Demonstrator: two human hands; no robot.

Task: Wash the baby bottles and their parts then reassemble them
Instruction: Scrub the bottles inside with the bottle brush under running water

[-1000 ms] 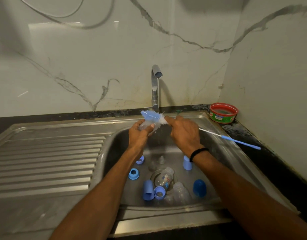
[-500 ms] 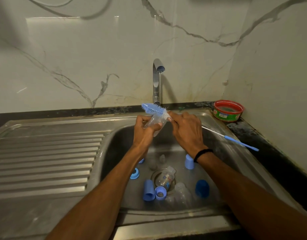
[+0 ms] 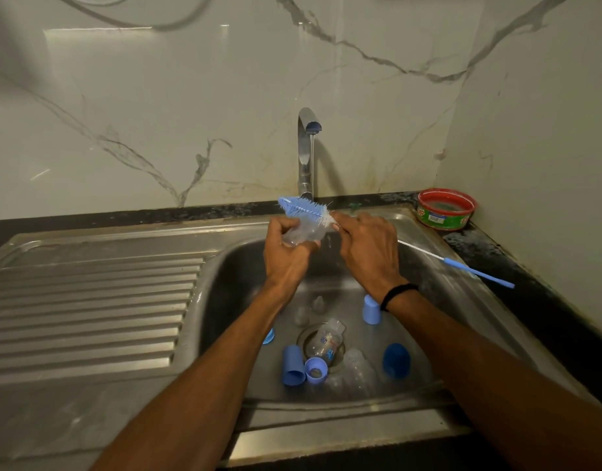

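Lifted over the sink point(image 3: 221, 287), nearer the tap point(image 3: 305, 158), since a second ago. Curled round the clear bottle point(image 3: 303, 236) with the left hand point(image 3: 286, 256) grip; pinching the blue brush point(image 3: 301, 209) with the right hand point(image 3: 369, 249) grip, bristles lying across the bottle's top.

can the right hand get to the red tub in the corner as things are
Probably not yet: the right hand grips the bottle brush, so it is busy. The path itself looks open, with nothing standing between it and the red tub on the counter.
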